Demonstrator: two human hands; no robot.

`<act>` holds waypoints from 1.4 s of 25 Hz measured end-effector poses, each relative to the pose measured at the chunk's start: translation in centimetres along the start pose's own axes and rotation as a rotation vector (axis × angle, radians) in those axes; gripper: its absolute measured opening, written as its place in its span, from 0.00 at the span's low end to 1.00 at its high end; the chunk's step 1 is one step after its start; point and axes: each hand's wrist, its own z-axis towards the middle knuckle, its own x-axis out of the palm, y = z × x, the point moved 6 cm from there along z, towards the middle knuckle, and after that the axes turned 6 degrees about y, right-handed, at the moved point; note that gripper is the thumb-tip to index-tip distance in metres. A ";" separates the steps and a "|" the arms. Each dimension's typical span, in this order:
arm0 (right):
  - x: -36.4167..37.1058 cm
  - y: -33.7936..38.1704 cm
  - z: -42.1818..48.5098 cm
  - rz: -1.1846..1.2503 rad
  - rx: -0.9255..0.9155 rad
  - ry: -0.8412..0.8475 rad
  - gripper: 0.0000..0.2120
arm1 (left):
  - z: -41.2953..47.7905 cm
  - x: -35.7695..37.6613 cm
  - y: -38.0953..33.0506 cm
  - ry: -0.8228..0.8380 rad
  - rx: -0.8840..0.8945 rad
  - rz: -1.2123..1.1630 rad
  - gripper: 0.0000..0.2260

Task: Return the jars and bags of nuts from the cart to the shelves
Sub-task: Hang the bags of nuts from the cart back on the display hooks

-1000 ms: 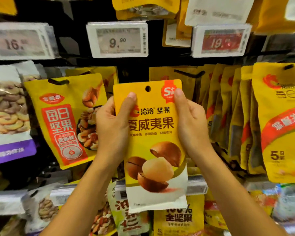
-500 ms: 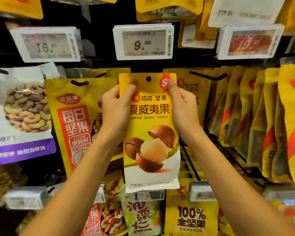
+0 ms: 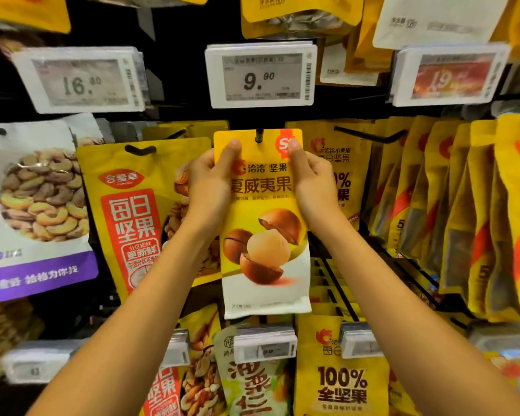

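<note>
glossy flat nut bag (image 3: 264,250) | left hand (image 3: 209,187), right hand (image 3: 314,187) pinching | at peg (image 3: 258,135)

Red price tag (image 3: 452,75) blurred past "19". Cashew bag (image 3: 33,205) cut at left edge. Peg (image 3: 258,135) mostly behind macadamia bag (image 3: 264,253).

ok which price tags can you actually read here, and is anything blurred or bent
Head view: the middle tag reads 9.90 sharply; the left tag is soft, 16 still legible; the red right tag is smeared; wide-angle distortion tilts the outer tags; the held bag is crisp.
</note>
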 end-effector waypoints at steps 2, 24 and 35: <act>0.3 -0.7 1.2 -0.072 0.032 -0.032 0.24 | 1.5 0.0 0.8 -0.022 -0.028 0.063 0.15; 20.1 -2.5 -45.7 0.275 0.553 1.103 0.15 | -52.6 -25.2 -1.8 -0.737 -0.835 0.199 0.16; 40.2 11.2 -66.7 0.381 0.470 1.652 0.14 | -74.4 -43.5 -17.7 -1.346 -0.685 0.124 0.13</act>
